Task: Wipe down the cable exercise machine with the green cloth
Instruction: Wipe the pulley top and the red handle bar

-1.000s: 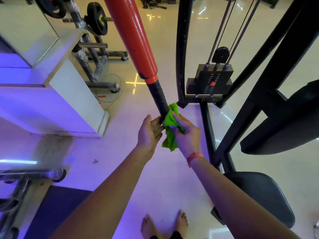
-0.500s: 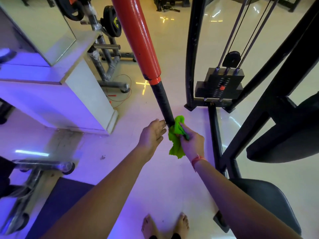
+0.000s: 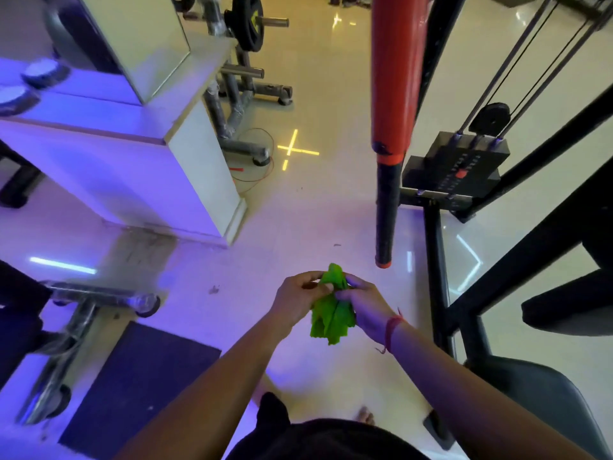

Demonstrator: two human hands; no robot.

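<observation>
both hands meet at about 6 o'clock of centre, over the glossy floor (image 3: 318,207). the left hand (image 3: 295,302) pinches the upper edge of the green cloth (image 3: 330,315) with curled fingers; the right hand (image 3: 365,303), a red thread at its wrist, grips the cloth's other side, fingers folded in. the cloth hangs bunched between them, apart from the machine's red-and-black bar (image 3: 389,127) at 1 o'clock.

glossy pale floor (image 3: 325,104) washed in violet light, with a yellow cross reflection (image 3: 293,148). a white pillar base (image 3: 185,174) carries a mirror (image 3: 139,41); a weight-plate rack (image 3: 245,78) stands behind it, a dark mat (image 3: 132,386) lies nearer.
</observation>
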